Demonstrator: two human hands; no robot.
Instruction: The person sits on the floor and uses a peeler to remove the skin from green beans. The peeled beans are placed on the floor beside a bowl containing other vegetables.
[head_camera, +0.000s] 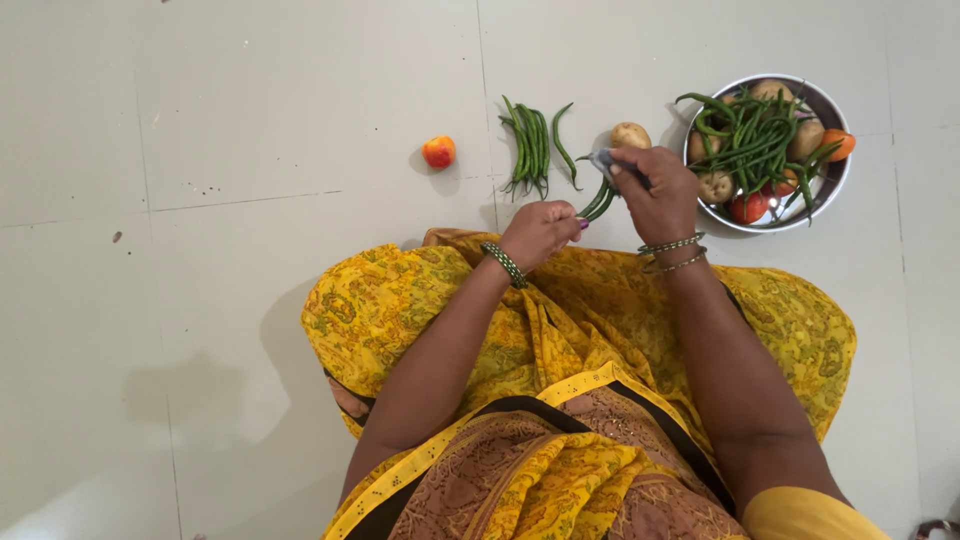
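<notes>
Open tiled floor (230, 300) lies to the person's left and ahead; the only item standing on that side is a single tomato (438, 152), well apart from all else. Ahead of the hands, a small heap of green beans (528, 148) lies on the tiles, with a potato (630, 134) just beside it; the lane between them is narrow. To the right, a steel bowl (835, 185) piled with vegetables blocks the way, close to the right hand (655, 190). The left hand (540, 232) sits over the lap, with yellow cloth (400, 300) spread beneath both forearms.
</notes>
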